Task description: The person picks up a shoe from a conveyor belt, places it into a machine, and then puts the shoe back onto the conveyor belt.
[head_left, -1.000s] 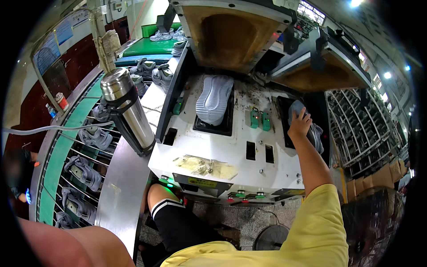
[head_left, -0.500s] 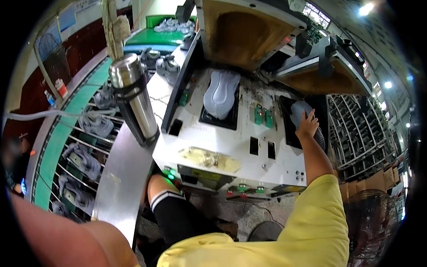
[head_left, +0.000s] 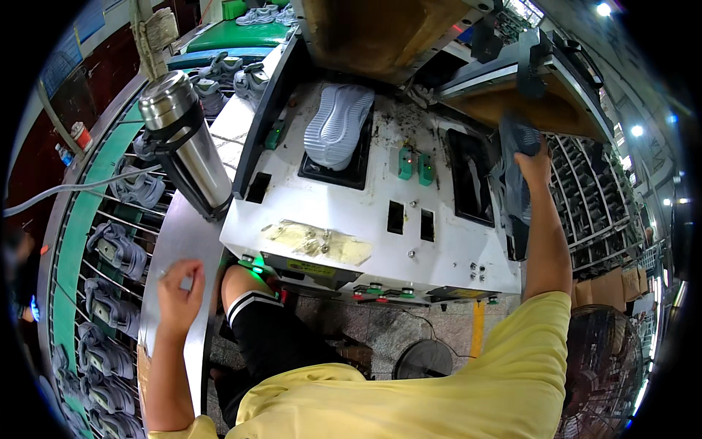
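My right hand (head_left: 537,164) is closed around a grey shoe (head_left: 518,172), held on edge beside the right-hand black recess (head_left: 469,183) of a white machine (head_left: 344,212). The shoe's sole faces are only partly visible. In the left recess another grey shoe (head_left: 338,128) lies sole up, untouched. My left hand (head_left: 180,296) hovers over the metal ledge at the conveyor's side, fingers loosely curled with a gap by the thumb and nothing seen in them.
Two hinged lids (head_left: 395,29) stand raised above the machine. A steel thermos (head_left: 183,143) stands on the ledge (head_left: 179,241). Several grey shoes ride the roller conveyor (head_left: 110,197) at left. A rack (head_left: 585,212) and a fan (head_left: 599,373) are at right.
My right hand has gripped the right-hand shoe and lifted it out of its recess, turning it on edge. My left hand has come into view over the ledge; the whole view has shifted.
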A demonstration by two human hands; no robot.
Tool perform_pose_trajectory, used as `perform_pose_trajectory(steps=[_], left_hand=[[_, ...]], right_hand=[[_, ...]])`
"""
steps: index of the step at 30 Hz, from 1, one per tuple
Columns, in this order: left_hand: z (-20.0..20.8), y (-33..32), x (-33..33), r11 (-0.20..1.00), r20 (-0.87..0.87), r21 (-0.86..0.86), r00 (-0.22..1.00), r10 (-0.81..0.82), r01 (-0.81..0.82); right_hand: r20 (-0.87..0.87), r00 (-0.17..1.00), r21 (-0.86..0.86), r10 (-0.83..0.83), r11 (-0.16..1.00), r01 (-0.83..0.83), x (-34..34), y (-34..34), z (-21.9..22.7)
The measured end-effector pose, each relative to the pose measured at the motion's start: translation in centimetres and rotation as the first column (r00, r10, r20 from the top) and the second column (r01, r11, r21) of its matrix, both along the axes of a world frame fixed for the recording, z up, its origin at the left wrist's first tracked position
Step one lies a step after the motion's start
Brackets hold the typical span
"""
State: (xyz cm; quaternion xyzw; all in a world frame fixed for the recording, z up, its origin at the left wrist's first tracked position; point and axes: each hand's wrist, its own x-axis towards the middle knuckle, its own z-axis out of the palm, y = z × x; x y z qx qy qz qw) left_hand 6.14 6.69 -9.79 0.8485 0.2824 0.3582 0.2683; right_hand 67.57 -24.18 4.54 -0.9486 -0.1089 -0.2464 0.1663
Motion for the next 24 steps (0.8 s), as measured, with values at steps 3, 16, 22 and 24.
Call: perform_pose_trajectory(steps=[3, 16, 22, 24], left_hand=[[-9.2, 0.0, -3.0, 0.944, -0.208, -0.248, 0.963, 0.169, -0.219], [-17.7, -3.5, -7.6, 0.814, -0.326, -0.344, 0.872, 0.364, -0.469], [-18.1, -6.3, -1.8, 0.867, -0.221, -0.407, 0.952, 0.212, -0.287], [-17.5, -9.1, 2.5, 0.896, -0.265, -0.43, 0.964, -0.007, -0.111]], right_hand=[[-0.008, 0.999, 0.106, 0.049, 0.993, -0.048, 4.0, -0.9, 0.5], [-0.369, 0.927, 0.065, 0.069, 0.997, -0.048, 5.9, 4.8, -7.8], [-0.393, 0.917, -0.051, 0.062, 0.995, -0.089, 4.5, 3.5, -8.5], [-0.36, 0.929, -0.064, 0.084, 0.991, -0.114, 2.3, 2.1, -8.5]])
